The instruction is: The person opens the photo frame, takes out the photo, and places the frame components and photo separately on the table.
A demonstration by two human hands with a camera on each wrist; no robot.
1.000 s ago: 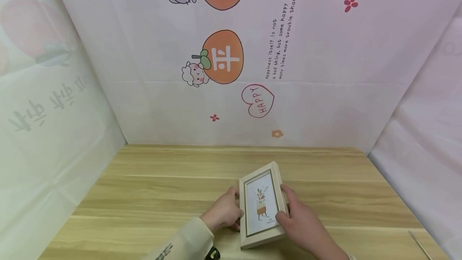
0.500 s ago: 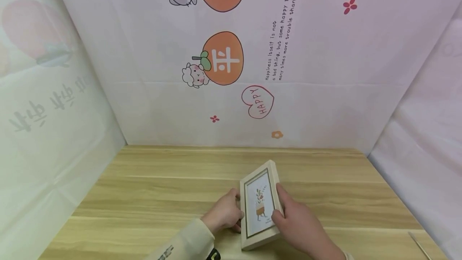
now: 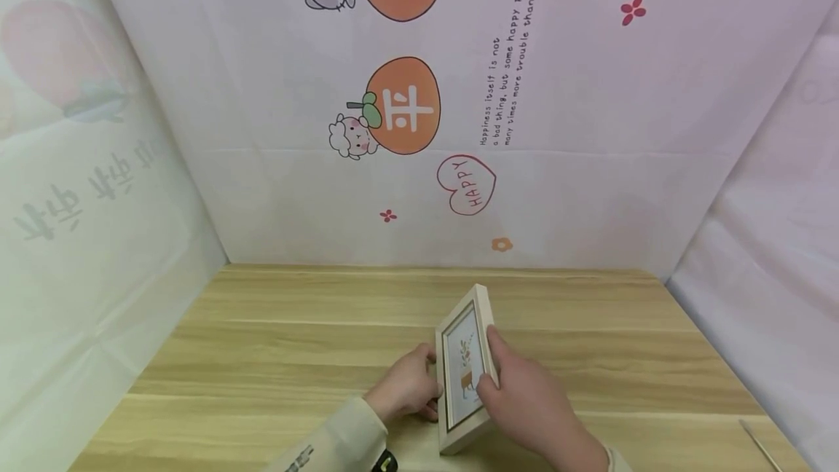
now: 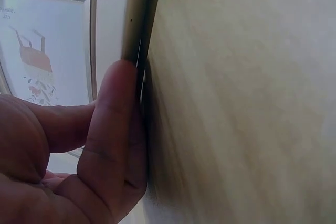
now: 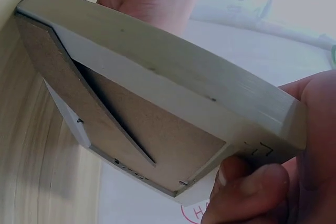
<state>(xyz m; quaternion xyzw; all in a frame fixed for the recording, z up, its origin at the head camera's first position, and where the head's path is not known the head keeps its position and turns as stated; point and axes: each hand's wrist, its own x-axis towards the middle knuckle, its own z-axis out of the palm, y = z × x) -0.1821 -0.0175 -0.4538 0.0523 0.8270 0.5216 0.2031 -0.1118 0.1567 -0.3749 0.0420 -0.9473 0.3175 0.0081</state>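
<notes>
A pale wooden picture frame (image 3: 483, 310) is held tilted up on edge over the table, its drawing (image 3: 462, 366) of a plant in a brown legged pot facing left. My left hand (image 3: 409, 383) grips its left side; in the left wrist view the fingers (image 4: 109, 124) curl at the lower edge, close to the tabletop. On the opposite side my right hand (image 3: 534, 403) pinches the border, thumb on the front. The right wrist view shows the frame's back, with a brown backboard (image 5: 163, 124), a brown support flap (image 5: 47, 51) angled outward and small metal tabs (image 5: 184, 183).
The wood-grain table (image 3: 295, 341) reaches back to a white printed cloth wall (image 3: 577, 195), with more cloth on the left and right. A thin stick (image 3: 760, 445) lies near the table's right edge. A small black object (image 3: 385, 462) shows beside the left sleeve.
The frame has turned steeper, so its front shows narrower now. My right hand has moved left along with its side; my left hand has stayed almost in place.
</notes>
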